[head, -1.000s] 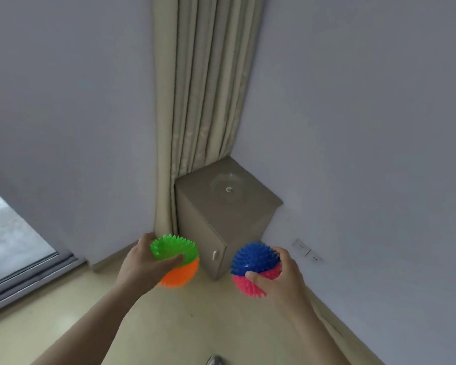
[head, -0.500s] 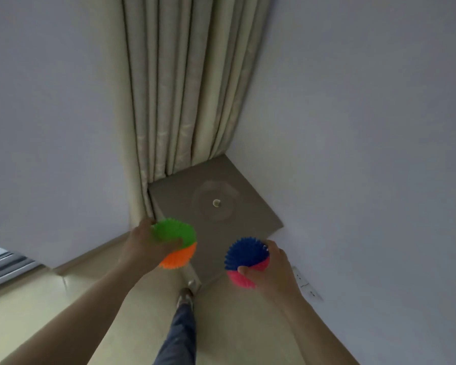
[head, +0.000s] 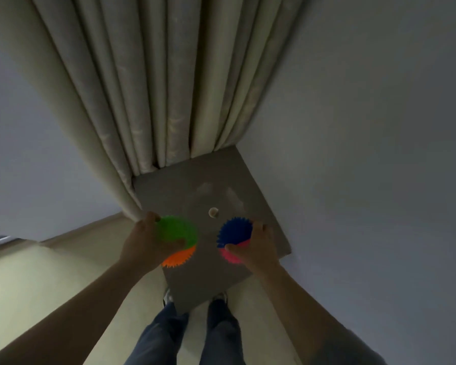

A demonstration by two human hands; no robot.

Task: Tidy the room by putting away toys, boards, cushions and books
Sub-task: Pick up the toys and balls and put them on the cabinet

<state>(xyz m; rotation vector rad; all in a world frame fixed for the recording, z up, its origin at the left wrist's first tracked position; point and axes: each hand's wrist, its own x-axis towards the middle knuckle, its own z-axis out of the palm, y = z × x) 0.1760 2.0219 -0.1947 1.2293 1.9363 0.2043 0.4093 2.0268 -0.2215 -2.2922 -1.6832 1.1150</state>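
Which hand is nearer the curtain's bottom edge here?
Left. The left hand, holding the green-orange ball, is just beside the curtain hem; the right hand, with the blue-pink ball, is farther right.

both bare forearms reach forward from the lower corners and draw in toward the middle. the left hand (head: 144,245) grips a green and orange ball (head: 178,229) from its left side, thumb laid across the front. the right hand (head: 259,246) grips a blue and pink ball (head: 234,231) from its right side, thumb across the front. the hands are level and apart.
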